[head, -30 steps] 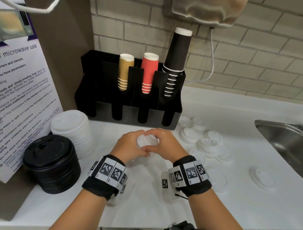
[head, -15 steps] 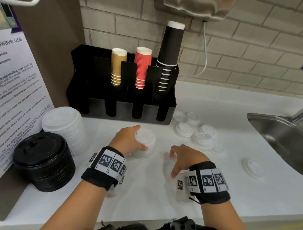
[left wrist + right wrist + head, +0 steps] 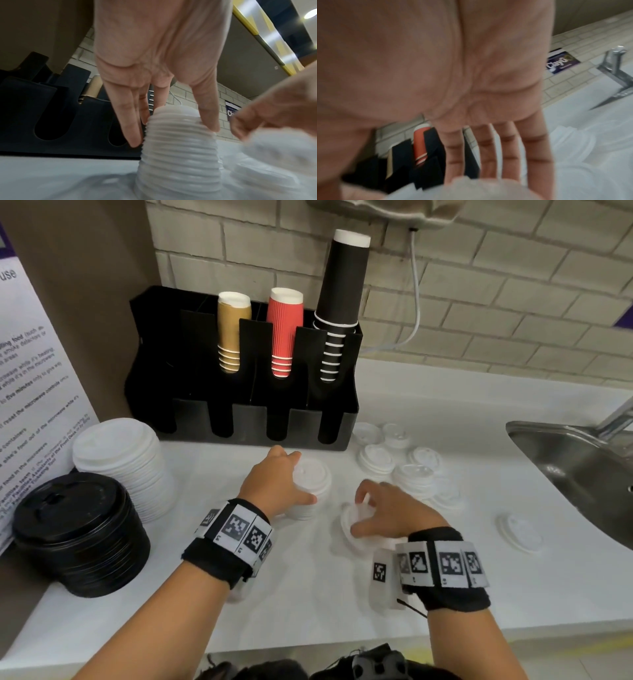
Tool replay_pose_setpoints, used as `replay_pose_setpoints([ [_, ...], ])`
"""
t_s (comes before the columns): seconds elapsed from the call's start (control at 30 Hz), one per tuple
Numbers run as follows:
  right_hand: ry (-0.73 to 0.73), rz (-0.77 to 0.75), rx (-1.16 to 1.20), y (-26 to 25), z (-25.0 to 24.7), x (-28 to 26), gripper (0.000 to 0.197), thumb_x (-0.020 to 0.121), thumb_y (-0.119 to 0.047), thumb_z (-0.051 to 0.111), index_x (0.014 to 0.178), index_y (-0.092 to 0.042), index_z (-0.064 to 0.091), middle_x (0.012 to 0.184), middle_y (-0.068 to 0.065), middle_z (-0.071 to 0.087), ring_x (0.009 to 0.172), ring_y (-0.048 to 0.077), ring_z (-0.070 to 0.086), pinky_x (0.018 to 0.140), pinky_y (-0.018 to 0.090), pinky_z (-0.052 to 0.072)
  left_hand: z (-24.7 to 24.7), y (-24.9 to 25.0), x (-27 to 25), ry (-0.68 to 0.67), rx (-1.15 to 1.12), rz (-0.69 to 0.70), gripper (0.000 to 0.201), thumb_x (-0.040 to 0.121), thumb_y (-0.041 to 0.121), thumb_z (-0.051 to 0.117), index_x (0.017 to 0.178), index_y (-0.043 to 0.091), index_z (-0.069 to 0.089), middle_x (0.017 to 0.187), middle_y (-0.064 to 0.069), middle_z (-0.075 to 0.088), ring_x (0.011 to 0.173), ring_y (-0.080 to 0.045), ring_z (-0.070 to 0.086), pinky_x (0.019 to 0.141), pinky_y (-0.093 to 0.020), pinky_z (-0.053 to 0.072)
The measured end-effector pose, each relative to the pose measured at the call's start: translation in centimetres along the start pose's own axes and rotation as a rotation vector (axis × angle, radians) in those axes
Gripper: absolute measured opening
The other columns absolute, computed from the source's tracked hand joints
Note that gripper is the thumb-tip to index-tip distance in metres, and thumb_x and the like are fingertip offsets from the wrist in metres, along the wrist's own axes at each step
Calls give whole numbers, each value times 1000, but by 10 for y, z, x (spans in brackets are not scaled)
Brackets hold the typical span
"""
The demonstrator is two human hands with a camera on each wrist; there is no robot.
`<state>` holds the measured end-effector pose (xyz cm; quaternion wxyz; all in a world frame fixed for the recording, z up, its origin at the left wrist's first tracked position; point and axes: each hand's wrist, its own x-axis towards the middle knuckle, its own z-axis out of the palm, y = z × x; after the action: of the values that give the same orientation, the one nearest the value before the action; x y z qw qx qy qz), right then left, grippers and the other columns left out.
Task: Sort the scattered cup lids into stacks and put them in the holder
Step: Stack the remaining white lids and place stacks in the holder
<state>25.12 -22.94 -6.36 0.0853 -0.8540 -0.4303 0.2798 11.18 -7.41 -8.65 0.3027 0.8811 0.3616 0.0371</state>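
The left hand (image 3: 274, 486) is curled round a small stack of white lids (image 3: 310, 491) that stands on the white tabletop (image 3: 308, 594), just in front of the black holder (image 3: 239, 378). From the left wrist view its fingers (image 3: 126, 121) press the left flank of the ribbed stack (image 3: 178, 155) and the thumb lies on the right flank, so the stack is gripped from both sides.

The right hand (image 3: 387, 513) is to the right of that stack, with its fingers curled down over a single white lid (image 3: 356, 525) and touching its edge; that lid looks tipped up, though blur in the right wrist view leaves the grip itself unclear.

Further right and far from the hands, loose lids and low stacks (image 3: 397, 463) lie scattered near the right end of the holder, and one lone lid (image 3: 520, 532) lies apart, close to the steel sink (image 3: 575, 460).

The holder stands against the brick wall at the far side. Its slots carry tan cups (image 3: 233, 333), red cups (image 3: 284, 333) and tall black cups (image 3: 342, 302), all upside down.

At the near left a tall stack of larger white lids (image 3: 120, 463) stands beside a stack of black lids (image 3: 75, 529), next to a printed notice (image 3: 30, 371).
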Motion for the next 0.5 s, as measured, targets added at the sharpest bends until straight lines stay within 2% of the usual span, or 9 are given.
replay_pose_setpoints([
  [0.13,336,-181,468,5,-12,4,33,72,-26,80,97,-28,58,94,-8,60,76,5,57,62,10,45,5,9,-1,5,-13,46,97,71,42,82,150,20,30,148,1,35,133,-21,40,104,-31,36],
  [0.2,445,-214,579,2,-7,10,33,73,-23,80,98,-27,60,93,-10,62,79,4,59,62,6,45,8,14,-2,17,-57,87,103,66,39,86,150,20,29,145,-2,44,128,-23,47,104,-34,40],
  [0.33,548,-253,574,-5,10,22,39,72,-21,81,105,-20,60,99,-12,62,89,-2,57,69,4,44,11,19,-5,50,-152,126,121,61,32,90,153,21,12,127,0,58,107,-22,60,93,-38,49],
  [0.5,555,-296,470,-16,20,33,42,69,-23,82,105,-20,61,101,-7,62,89,0,55,70,4,42,13,20,-4,58,-206,131,133,63,26,89,154,18,-8,110,2,64,94,-17,62,83,-30,50],
])
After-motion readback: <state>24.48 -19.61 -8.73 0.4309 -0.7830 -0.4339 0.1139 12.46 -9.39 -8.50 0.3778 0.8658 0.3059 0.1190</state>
